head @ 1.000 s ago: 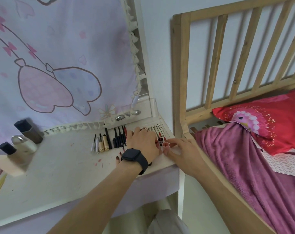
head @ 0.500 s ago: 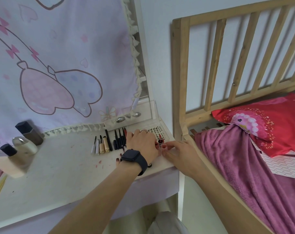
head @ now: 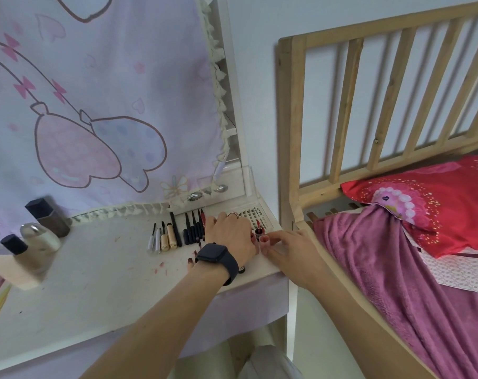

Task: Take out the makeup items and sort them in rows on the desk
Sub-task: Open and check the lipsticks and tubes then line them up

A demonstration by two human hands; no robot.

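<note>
My right hand has edged in, apparently pinching the red tube; left hand grip unreadable; row placement near.

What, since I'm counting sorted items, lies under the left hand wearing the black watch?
A small black-and-white tube end pokes out beneath the left hand, near the wrist; anything else there is covered.

A row of slim makeup sticks is lying side by side near the back of the white desk. From the left there are two silver-white pens, two beige tubes with black caps, a long black pencil, then dark navy pens and a red one, the last ones partly hidden. To their right, a small round open bottle of red liquid is standing upright, just beside a clear plastic tray of false lashes lying flat in the corner.
</note>
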